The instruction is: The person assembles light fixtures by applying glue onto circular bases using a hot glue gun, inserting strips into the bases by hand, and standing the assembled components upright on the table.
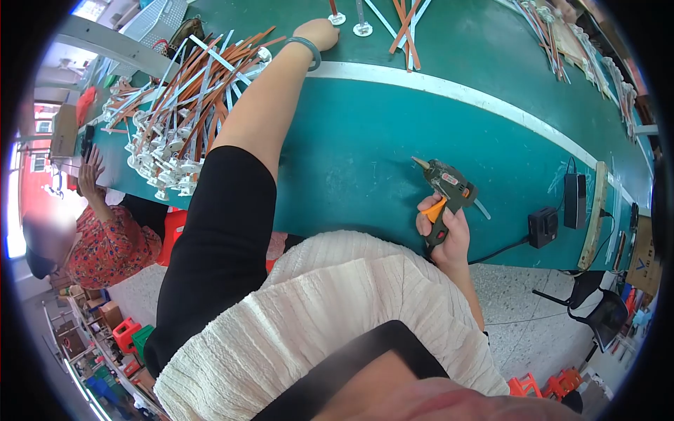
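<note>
My right hand [449, 235] is wrapped around a dark green hot glue gun [449, 181], fingers by its orange trigger. The gun's nozzle points up and left over the green tabletop, and a glue stick [482, 208] sticks out of its rear. My left hand [318, 33], with a bracelet at the wrist, reaches across to the far side of the table. Its fingers look curled, and what they hold is hidden. Close by it stand two sticks on round white bases [337, 19] [362, 29]. Left of my forearm lies a large heap of brown and pale strips with white plastic bases [165, 151].
Loose strips [407, 31] lie at the far middle, more bundles [544, 38] at far right. A white strip [435, 84] crosses the table. A black adapter box [543, 226] and a power strip [574, 201] sit at right. Another person [109, 238] sits at left.
</note>
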Available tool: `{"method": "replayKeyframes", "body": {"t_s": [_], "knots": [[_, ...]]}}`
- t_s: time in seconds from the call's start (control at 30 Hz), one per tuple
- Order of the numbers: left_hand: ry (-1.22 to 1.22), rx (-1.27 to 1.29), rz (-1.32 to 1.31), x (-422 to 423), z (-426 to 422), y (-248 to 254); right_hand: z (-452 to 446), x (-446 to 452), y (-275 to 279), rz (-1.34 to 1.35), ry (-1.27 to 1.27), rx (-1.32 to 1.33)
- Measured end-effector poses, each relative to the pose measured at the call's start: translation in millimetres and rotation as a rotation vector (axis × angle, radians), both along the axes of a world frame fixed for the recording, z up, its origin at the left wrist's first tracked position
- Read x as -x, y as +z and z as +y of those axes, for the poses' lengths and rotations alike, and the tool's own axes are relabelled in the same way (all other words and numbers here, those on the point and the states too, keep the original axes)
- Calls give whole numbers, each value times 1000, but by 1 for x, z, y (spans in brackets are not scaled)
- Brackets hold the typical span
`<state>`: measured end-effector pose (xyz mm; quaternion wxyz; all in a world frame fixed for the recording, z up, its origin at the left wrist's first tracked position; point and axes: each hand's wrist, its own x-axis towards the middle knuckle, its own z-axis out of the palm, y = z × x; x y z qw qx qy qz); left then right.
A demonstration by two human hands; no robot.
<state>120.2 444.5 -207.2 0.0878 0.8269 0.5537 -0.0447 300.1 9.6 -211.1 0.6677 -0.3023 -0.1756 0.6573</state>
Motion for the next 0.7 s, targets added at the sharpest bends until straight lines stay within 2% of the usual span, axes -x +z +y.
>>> {"method": "replayKeyframes", "body": {"t_s": [0.13, 0.23, 0.3, 0.37, 0.43, 0.5, 0.57, 0.6, 0.63, 0.67, 0.7], "knots": [[-155, 32, 89, 2, -27, 7, 0, 0, -2, -23, -5, -30], [-592, -132, -29, 10, -75, 16, 0, 1, -3, -47, -14, -50], [-680, -187, -163, 19, -112, 29, -1, 1, -4, -46, -21, -70], [-819, -106, -344, 35, -157, 53, -3, 1, -9, -10, -54, -86], [-867, 116, -533, 58, -206, 75, -4, 0, -11, 16, -72, -109], [-921, 483, -698, 79, -251, 114, -4, 1, -13, 32, -73, -134], [-858, 607, -971, 111, -280, 146, -6, 2, -14, 3, -71, -147], [-749, 513, -1203, 133, -294, 157, -8, 2, -14, -11, -71, -152], [-670, 199, -1353, 154, -303, 167, -8, 3, -13, -28, -71, -157], [-728, -89, -1501, 185, -292, 168, -7, 4, -12, -47, -70, -160], [-558, -223, -1926, 206, -294, 176, -8, 4, -12, -67, -68, -165]]}}
